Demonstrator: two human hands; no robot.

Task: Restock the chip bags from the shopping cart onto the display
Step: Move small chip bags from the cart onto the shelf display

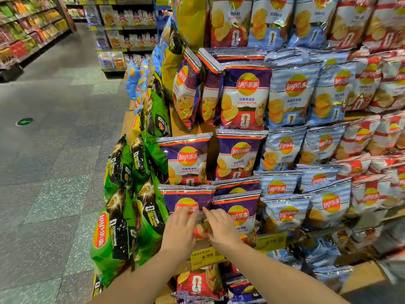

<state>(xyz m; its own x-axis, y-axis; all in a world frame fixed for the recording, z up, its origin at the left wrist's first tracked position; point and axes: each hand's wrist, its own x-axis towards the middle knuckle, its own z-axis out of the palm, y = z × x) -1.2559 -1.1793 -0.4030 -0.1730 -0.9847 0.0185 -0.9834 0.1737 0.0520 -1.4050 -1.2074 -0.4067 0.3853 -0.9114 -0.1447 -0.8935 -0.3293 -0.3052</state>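
Leaning beside the green bags (122, 218), the purple garlic-butter bag (188, 199) stands on the display's low shelf, the left hand (180, 224) flat on its face, fingers spread. The right hand (220, 226) rests open beside it. Pressing unevenly could tip it forward over the price tag (207, 256).
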